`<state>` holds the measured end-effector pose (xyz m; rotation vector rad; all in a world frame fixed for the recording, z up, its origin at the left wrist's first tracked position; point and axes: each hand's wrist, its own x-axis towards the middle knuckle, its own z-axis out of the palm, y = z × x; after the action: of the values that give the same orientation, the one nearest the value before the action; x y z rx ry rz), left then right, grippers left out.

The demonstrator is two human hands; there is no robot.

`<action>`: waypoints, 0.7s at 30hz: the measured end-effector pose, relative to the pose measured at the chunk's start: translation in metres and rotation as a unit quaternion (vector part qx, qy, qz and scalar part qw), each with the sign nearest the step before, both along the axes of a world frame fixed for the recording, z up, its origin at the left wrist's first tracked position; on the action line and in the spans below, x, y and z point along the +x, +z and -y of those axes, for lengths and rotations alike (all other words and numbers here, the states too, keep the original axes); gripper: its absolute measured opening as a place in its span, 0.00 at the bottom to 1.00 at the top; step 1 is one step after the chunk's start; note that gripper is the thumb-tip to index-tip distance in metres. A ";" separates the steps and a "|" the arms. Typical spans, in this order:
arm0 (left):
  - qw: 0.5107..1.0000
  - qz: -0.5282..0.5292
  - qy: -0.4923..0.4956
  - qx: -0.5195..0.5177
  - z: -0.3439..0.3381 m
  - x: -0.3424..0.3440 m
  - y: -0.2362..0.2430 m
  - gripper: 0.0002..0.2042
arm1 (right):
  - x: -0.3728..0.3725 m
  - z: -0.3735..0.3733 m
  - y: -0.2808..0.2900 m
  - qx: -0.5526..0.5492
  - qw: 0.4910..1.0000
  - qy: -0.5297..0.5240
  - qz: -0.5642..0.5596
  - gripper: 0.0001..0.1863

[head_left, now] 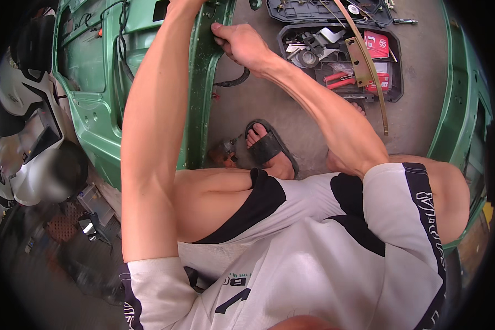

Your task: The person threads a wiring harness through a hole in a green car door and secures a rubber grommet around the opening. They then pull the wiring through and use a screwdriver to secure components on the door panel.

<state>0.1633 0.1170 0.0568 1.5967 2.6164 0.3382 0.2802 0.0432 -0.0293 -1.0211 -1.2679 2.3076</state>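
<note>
A green metal car door panel (199, 110) stands upright in front of me at the left. My right hand (243, 45) is closed on its near right edge, thumb pressed against the rim and the other fingers curled behind and partly hidden. At the top border my left hand (186, 4) reaches to the upper part of the panel; the picture cuts off its fingers, so its grip does not show. Below my right hand, a black corrugated cable sleeve (235, 81) sticks out past the panel's edge. Dark wiring (121, 47) runs down the panel's inner face.
An open black toolbox (397, 92) holds sockets, red-handled pliers (340, 82) and red packets. A curved brass-coloured metal strip (375, 82) lies across it. Another green panel (451, 104) stands at the right. A white scooter (36, 118) is at the left. A drill-like tool (224, 152) lies near my sandal (275, 148).
</note>
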 end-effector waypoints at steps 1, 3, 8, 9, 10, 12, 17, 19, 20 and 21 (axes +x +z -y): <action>1.000 -0.001 -0.007 -0.002 -0.001 -0.001 -0.002 0.44 | 0.000 0.003 0.001 -0.029 0.999 -0.034 -0.005 0.25; 1.000 0.000 -0.014 -0.006 -0.004 -0.004 -0.003 0.43 | -0.003 0.013 0.002 -0.029 0.998 -0.062 0.007 0.25; 0.998 -0.005 -0.064 0.026 -0.007 -0.008 -0.009 0.39 | -0.011 0.032 0.012 -0.028 0.989 -0.139 0.051 0.26; 0.997 0.002 -0.076 0.032 -0.009 -0.008 -0.009 0.38 | -0.012 0.035 0.014 0.003 0.986 -0.151 0.075 0.27; 0.995 0.009 -0.088 0.038 -0.011 -0.009 -0.008 0.36 | -0.012 0.037 0.016 0.034 0.981 -0.162 0.100 0.28; 0.992 0.025 -0.112 0.049 -0.009 -0.013 -0.013 0.34 | -0.007 0.035 0.026 0.076 0.978 -0.146 0.124 0.28; 0.982 -0.006 -0.150 0.112 -0.007 -0.023 -0.020 0.31 | -0.005 0.036 0.029 0.231 0.948 -0.103 0.196 0.27; 0.983 0.002 -0.151 0.103 -0.008 -0.018 -0.020 0.32 | -0.002 0.035 0.018 0.353 0.905 -0.075 0.227 0.27; 0.984 0.000 -0.147 0.100 -0.008 -0.019 -0.019 0.32 | -0.001 0.036 0.013 0.359 0.902 -0.075 0.227 0.27; 0.985 -0.002 -0.145 0.097 -0.007 -0.019 -0.018 0.32 | 0.001 0.037 0.008 0.395 0.882 -0.069 0.247 0.26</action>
<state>0.1440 0.1242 0.0387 2.0058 2.3650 0.5831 0.2809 0.0066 -0.0210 -1.3285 -1.9954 1.2053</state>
